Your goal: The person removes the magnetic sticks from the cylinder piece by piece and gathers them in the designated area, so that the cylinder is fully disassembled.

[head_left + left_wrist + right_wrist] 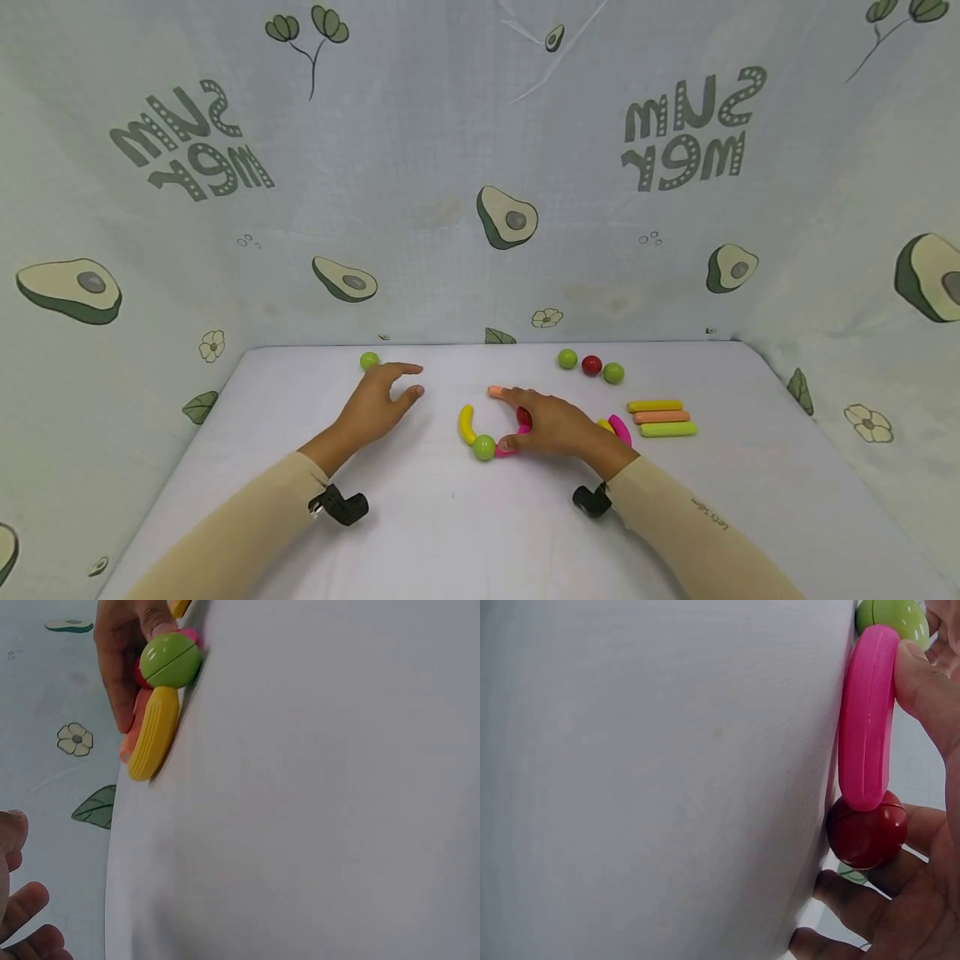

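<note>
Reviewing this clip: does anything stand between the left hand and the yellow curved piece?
Nothing visible does: the head view shows only bare white tabletop between the left hand and the yellow curved piece.

Remotely I am watching a white table (450, 533): green balls (484, 447), red balls (592, 365), curved pieces (467, 426) and straight sticks (662, 417) are lying there.

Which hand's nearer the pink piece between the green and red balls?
Right. The right hand is right at the pink piece, thumb by its green-ball end; the left hand is off left, past the yellow piece.
</note>
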`<state>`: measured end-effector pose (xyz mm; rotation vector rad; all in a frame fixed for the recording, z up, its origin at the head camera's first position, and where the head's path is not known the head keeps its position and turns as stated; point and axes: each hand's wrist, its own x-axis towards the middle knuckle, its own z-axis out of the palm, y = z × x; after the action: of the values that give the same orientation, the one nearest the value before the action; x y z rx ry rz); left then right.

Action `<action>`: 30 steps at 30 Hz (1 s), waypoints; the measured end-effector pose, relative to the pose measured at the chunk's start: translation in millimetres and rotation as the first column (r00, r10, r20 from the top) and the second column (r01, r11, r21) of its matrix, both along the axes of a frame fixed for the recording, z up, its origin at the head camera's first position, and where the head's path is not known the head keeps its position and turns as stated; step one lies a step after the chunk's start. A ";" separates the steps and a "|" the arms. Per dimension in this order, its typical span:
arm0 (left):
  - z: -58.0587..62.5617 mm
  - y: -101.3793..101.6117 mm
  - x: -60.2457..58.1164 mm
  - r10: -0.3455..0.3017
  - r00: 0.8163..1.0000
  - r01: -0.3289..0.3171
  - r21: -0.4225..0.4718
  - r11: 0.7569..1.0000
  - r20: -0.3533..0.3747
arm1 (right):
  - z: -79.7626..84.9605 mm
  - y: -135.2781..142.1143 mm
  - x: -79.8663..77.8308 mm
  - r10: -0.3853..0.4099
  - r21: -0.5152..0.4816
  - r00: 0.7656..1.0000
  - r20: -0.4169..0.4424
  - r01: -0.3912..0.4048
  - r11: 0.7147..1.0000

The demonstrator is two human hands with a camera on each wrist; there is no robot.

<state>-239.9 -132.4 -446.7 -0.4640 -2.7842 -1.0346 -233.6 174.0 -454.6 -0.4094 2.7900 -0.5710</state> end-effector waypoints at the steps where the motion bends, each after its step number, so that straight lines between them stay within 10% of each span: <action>1: -1.4 2.9 2.9 -0.011 1.000 0.011 -0.010 1.000 0.009 | -0.3 0.0 -0.2 -0.001 0.002 1.000 -0.001 0.001 1.000; 16: -28.2 32.0 32.3 -0.253 0.964 0.262 -0.134 0.956 0.080 | -1.5 0.2 -0.4 -0.007 0.004 1.000 -0.004 0.007 1.000; 30: -32.5 46.1 34.0 -0.304 0.951 0.310 -0.156 0.938 0.059 | -0.2 1.3 0.6 0.011 -0.001 1.000 -0.013 -0.011 1.000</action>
<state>-205.8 -86.3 -479.2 -0.9366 -2.9025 -0.8733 -233.0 175.3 -454.8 -0.4302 2.7984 -0.5700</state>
